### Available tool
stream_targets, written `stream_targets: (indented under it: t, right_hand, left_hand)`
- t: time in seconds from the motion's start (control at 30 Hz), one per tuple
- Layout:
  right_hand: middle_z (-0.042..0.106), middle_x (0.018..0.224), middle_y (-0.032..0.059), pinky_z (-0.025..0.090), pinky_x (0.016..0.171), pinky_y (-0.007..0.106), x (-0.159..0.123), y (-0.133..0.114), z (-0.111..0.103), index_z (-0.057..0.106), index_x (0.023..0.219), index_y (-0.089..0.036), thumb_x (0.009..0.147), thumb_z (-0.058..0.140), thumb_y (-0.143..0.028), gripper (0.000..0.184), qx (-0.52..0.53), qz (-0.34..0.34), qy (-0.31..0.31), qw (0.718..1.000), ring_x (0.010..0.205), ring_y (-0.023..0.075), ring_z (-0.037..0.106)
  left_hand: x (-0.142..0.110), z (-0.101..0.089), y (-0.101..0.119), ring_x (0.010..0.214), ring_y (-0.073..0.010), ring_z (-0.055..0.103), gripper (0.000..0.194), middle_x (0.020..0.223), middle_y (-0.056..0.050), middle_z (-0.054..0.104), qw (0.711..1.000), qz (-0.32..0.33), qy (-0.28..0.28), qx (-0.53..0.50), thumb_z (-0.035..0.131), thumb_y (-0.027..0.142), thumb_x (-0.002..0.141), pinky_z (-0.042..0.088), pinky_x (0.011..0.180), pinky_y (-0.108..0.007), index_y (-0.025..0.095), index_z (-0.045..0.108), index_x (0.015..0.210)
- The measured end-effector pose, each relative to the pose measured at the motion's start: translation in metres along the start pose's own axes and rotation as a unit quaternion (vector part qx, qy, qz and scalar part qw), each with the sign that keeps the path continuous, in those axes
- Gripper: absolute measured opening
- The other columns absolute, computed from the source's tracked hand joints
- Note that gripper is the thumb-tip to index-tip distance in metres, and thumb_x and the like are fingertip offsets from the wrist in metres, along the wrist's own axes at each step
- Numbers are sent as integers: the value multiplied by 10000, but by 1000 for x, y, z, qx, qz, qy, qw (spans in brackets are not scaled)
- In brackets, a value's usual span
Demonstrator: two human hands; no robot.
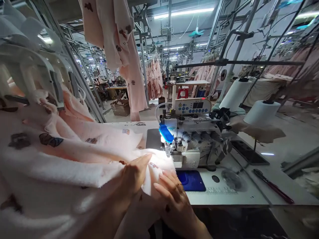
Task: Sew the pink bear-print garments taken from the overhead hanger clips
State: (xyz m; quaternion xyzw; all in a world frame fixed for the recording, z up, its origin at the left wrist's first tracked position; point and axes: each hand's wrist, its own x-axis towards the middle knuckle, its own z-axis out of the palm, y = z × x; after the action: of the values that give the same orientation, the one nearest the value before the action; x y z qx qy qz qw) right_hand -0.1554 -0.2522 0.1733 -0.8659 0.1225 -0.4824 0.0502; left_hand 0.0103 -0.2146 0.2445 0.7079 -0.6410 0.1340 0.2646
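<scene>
Pale pink fleece fabric (117, 152) with small printed motifs spreads over the sewing table, its right edge under the presser foot of an overlock sewing machine (196, 139). My left hand (134, 174) is closed on a fold of the fleece, just left of the needle area. Nearer to me, my right hand (174, 196) lies on the cloth with fingers stretched out and slightly apart. A bright lamp lights the cloth by the blue guard (166, 133). The fingertips of my left hand are partly lost in the folds.
Clamps (53, 79) hold more pink pieces at left. White thread cones (261, 113) stand at right. A blue phone-like item (191, 181), a clear round dish (233, 179) and dark red-handled scissors (272, 186) lie on the table. Pink cloth (134, 76) hangs ahead.
</scene>
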Motion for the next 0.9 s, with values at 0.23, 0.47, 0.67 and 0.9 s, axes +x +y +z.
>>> stream_targets:
  t: [0.23, 0.47, 0.67, 0.9]
  right_hand:
    - [518, 1217, 97, 231, 1043, 600, 5, 1, 36, 613, 990, -235, 807, 505, -65, 273, -104, 50, 106, 988, 1299, 321, 305]
    - [544, 597, -15, 392, 511, 226, 31, -4, -19, 581, 684, -183, 875, 489, -384, 293, 344, 368, 30, 863, 555, 131, 486]
    - [611, 756, 11, 408, 609, 220, 28, 2, -23, 647, 813, -157, 803, 575, -474, 325, 447, 454, -28, 770, 701, 163, 535]
    - [518, 550, -27, 298, 446, 207, 42, 24, -11, 581, 781, -171, 829, 495, -445, 291, 298, 454, 3, 840, 481, 113, 428]
  left_hand:
    - [2, -13, 6, 813, -174, 671, 307, 931, -31, 713, 999, -22, -18, 16, 372, 113, 882, 519, 714, -270, 192, 661, 952]
    - [-26, -45, 39, 889, -217, 623, 378, 1006, -56, 670, 993, 105, -43, -1, 513, 406, 846, 507, 721, -318, 226, 541, 1177]
    - [-9, -20, 48, 602, -151, 564, 235, 631, 3, 581, 998, -2, -11, 62, 385, 215, 913, 388, 560, -246, 188, 559, 757]
    - [38, -4, 26, 608, -153, 599, 178, 653, 23, 623, 993, -92, -36, 67, 539, 343, 841, 338, 536, -239, 200, 529, 735]
